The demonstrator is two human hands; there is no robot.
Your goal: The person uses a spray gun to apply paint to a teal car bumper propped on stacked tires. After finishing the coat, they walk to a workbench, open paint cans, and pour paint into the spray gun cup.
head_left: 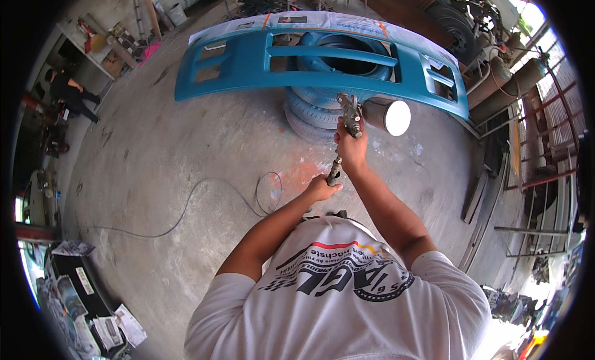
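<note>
My right hand (351, 148) is wrapped round the grip of a metal spray gun (352, 116), raised in front of me. A cup (377, 114) with a bright white round end sticks out from the gun's right side. Below the grip, my left hand (323, 189) closes on the air hose fitting (334, 171) that hangs from the gun. Just beyond the gun lies a teal vehicle bumper (242, 62) with several rectangular openings. It rests on a stack of tires (313, 115) dusted with teal. Printed paper (322, 21) is taped along the bumper's far edge.
A thin air hose (186, 212) curls over the concrete floor (142, 168) to the left. Gas cylinders (524, 75) and a metal rack (533, 233) stand at the right. A person in dark clothes (71, 93) is at the far left. A black box with papers (83, 292) sits lower left.
</note>
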